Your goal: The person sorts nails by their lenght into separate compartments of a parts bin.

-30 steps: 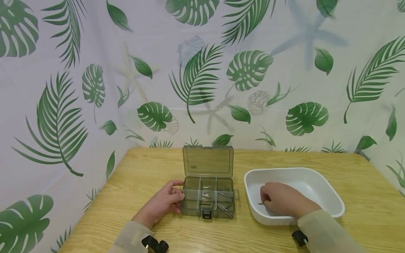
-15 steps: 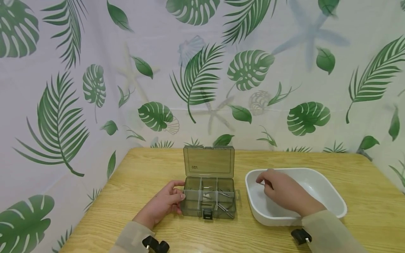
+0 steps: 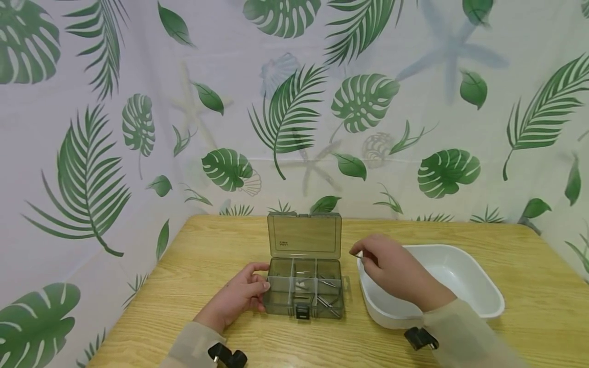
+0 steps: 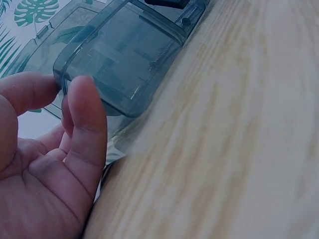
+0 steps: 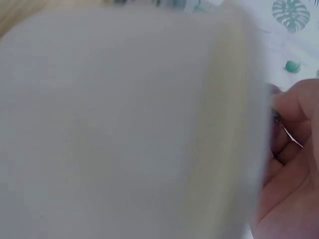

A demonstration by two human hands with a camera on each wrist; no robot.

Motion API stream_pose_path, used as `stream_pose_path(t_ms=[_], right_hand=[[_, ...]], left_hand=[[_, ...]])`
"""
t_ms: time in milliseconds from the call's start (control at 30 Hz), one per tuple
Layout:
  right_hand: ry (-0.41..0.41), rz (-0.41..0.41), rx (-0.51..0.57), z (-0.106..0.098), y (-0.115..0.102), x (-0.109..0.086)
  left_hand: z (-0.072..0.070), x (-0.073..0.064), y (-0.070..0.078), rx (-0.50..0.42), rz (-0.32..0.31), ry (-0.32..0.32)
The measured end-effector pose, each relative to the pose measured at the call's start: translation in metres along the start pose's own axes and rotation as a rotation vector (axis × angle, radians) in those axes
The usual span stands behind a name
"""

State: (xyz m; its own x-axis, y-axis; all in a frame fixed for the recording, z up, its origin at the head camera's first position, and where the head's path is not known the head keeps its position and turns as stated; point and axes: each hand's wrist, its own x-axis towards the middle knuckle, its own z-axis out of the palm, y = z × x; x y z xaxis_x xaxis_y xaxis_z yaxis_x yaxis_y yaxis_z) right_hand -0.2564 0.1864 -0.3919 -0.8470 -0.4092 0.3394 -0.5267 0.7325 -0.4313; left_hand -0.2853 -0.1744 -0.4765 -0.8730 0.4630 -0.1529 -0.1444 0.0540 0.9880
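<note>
A smoky clear compartment box stands on the table with its lid raised. My left hand grips its left side; in the left wrist view the thumb and fingers pinch a corner. Thin metal pieces lie in the right compartments, and small pale pieces in a middle one. My right hand is over the left rim of a white tub. Between its thumb and fingers it pinches a thin metal piece, too small to name, which shows as a shiny sliver in the right wrist view.
The wooden table carries the box at the middle and the tub to its right. A leaf-patterned cloth hangs behind and along the left side. The tub's blurred wall fills much of the right wrist view.
My right hand has risen from inside the tub and moved left to its rim, carrying the thin metal piece. The left hand and the box have stayed in place.
</note>
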Motion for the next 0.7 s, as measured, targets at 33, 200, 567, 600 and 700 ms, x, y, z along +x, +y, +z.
stream_pose_path(t_ms=[33,200,567,600,700], right_hand=[[-0.009,-0.009,0.000,0.001,-0.003,0.001],[-0.058,-0.038,0.021,0.006,-0.019,0.009],[-0.157,-0.060,-0.043,0.039,-0.043,0.046],[-0.165,-0.060,-0.052,0.042,-0.044,0.049],[-0.186,-0.059,-0.070,0.050,-0.048,0.057]], left_hand=[[0.000,0.000,0.000,0.000,-0.001,-0.002],[0.000,0.001,0.000,-0.003,-0.005,0.000],[-0.002,0.002,-0.002,-0.005,-0.010,-0.003],[-0.001,0.002,-0.002,-0.006,-0.008,-0.004],[0.000,0.002,-0.001,-0.006,-0.006,-0.006]])
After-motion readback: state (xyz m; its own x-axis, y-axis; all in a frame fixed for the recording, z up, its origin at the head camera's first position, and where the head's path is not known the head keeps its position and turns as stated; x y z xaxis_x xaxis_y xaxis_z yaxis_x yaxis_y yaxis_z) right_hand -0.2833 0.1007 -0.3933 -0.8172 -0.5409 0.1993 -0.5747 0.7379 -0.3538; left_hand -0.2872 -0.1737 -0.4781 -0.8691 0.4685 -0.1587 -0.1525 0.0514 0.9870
